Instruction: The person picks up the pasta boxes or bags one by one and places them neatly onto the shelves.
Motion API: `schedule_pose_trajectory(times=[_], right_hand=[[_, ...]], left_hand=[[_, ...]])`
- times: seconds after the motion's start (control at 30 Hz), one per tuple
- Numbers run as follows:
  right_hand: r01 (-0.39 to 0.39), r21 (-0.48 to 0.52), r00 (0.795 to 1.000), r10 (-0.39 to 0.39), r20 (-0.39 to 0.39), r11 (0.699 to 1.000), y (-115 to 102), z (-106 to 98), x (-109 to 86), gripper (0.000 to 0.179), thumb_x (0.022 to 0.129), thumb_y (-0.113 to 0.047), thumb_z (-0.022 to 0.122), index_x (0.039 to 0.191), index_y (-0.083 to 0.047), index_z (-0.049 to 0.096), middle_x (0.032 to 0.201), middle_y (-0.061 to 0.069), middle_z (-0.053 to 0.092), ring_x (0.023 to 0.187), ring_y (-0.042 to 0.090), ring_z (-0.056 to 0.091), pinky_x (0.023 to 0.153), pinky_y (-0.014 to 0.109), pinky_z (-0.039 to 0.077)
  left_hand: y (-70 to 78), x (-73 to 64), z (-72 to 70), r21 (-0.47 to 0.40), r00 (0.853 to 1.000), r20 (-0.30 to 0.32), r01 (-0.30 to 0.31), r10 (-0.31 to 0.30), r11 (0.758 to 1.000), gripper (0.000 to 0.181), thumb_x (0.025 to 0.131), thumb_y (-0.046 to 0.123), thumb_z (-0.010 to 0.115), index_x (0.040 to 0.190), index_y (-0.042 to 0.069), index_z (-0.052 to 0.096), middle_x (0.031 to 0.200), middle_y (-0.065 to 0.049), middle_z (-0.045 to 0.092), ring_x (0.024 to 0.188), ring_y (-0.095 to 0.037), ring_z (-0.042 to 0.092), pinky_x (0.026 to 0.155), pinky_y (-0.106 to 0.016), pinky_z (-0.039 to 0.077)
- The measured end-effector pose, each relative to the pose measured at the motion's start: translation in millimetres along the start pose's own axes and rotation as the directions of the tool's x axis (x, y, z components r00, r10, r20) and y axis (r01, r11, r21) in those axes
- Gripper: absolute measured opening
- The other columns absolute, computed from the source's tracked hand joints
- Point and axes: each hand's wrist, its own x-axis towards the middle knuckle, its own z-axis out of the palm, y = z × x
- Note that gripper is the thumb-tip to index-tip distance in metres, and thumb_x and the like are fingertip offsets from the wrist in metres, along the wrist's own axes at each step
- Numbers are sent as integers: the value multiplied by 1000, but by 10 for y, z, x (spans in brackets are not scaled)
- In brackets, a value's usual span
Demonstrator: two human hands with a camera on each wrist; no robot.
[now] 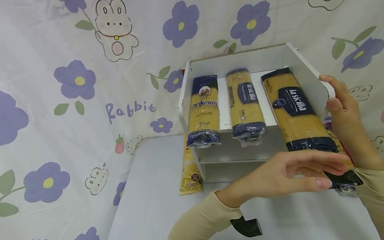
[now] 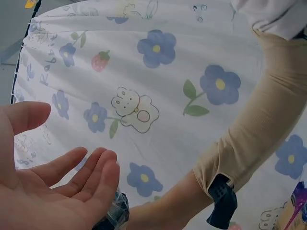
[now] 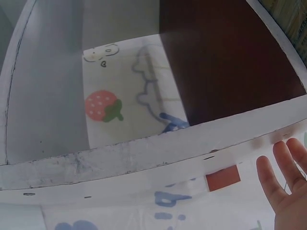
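Note:
My right hand (image 1: 345,110) grips the right side panel of a white shelf unit (image 1: 312,73), thumb at its front edge and fingers along its outer side. My left hand (image 1: 279,176) reaches across in front of the unit, fingers extended, holding nothing. It overlaps the bottom of a La Sicilia spaghetti pack (image 1: 297,110) that lies slanted on the top shelf, its end past the front edge. Left of that lie a second La Sicilia spaghetti pack (image 1: 244,100) and an Ankara pasta pack (image 1: 204,110). In the left wrist view, the left palm (image 2: 62,191) shows with spread thumb.
A yellow noodle pack (image 1: 190,173) stands against the unit's left side. More packs (image 1: 345,186) lie at its right, partly behind the arms. Two lower compartments (image 1: 234,171) open toward me. A flower-printed cloth (image 1: 120,83) hangs behind the white table (image 1: 150,186).

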Motion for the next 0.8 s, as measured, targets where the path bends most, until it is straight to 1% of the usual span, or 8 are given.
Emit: schedule_pose_trajectory(times=[0.1, 0.2, 0.3, 0.4, 0.47, 0.53, 0.63, 0.8], right_hand=[[5, 2, 1000, -5, 3, 1000, 4, -4, 2, 50, 101, -35, 56, 146, -16, 46, 129, -14, 46, 109, 4, 47, 80, 9, 40], [7, 16, 1000, -7, 9, 1000, -4, -5, 8, 51, 100, -35, 57, 146, -16, 46, 129, -14, 46, 110, 5, 47, 80, 8, 41], [9, 21, 1000, -10, 17, 1000, -14, -2, 12, 52, 100, -35, 57, 146, -15, 46, 130, -13, 46, 110, 5, 47, 81, 6, 42], [6, 11, 1000, -7, 20, 1000, -23, 2, 6, 52, 100, -36, 56, 147, -16, 46, 131, -14, 46, 109, 5, 47, 80, 5, 43], [2, 19, 1000, -2, 14, 1000, -24, 6, 1, 52, 100, -38, 57, 146, -16, 46, 130, -13, 47, 107, 6, 48, 78, 5, 43], [0, 22, 1000, 0, 10, 1000, -21, 5, -7, 53, 99, -39, 57, 146, -16, 47, 129, -13, 47, 106, 6, 48, 77, 5, 44], [8, 40, 1000, -8, 9, 999, -12, 2, -13, 55, 98, -40, 58, 146, -15, 47, 127, -12, 48, 104, 6, 48, 76, 6, 44], [24, 37, 1000, -24, 15, 999, -5, -6, -23, 55, 99, -39, 57, 147, -15, 45, 126, -13, 47, 103, 5, 47, 76, 5, 44]], left_hand=[[-31, 20, -12, 105, 1000, -18, 4, -3, 994, 49, 97, -9, 50, 145, -8, 41, 145, -30, 45, 118, 15, 50, 107, -16, 42], [-41, 31, -17, 225, 999, -40, 24, -15, 974, 48, 98, -3, 53, 144, -3, 44, 146, -23, 48, 120, 16, 45, 105, -12, 42], [-60, 43, -29, 378, 998, -59, 10, 13, 926, 46, 98, 3, 56, 144, 0, 47, 145, -17, 51, 124, 13, 44, 103, -10, 41], [-87, 67, -57, 490, 995, -93, 8, 43, 872, 44, 99, 7, 56, 143, 3, 50, 143, -12, 54, 125, 12, 44, 103, -9, 40], [-112, 90, -80, 521, 991, -118, 12, 58, 854, 43, 99, 9, 57, 142, 4, 51, 142, -10, 56, 125, 13, 44, 104, -9, 39], [-145, 120, -109, 502, 988, -141, 11, 70, 865, 42, 99, 8, 57, 141, 4, 52, 141, -11, 57, 124, 14, 45, 106, -10, 39], [-204, 171, -157, 477, 981, -159, -25, 114, 879, 41, 98, 6, 59, 139, 1, 53, 140, -13, 57, 125, 12, 46, 108, -11, 38], [-290, 260, -237, 524, 966, -185, -59, 182, 850, 43, 96, 5, 62, 137, 1, 54, 135, -14, 58, 121, 8, 49, 109, -12, 37]])
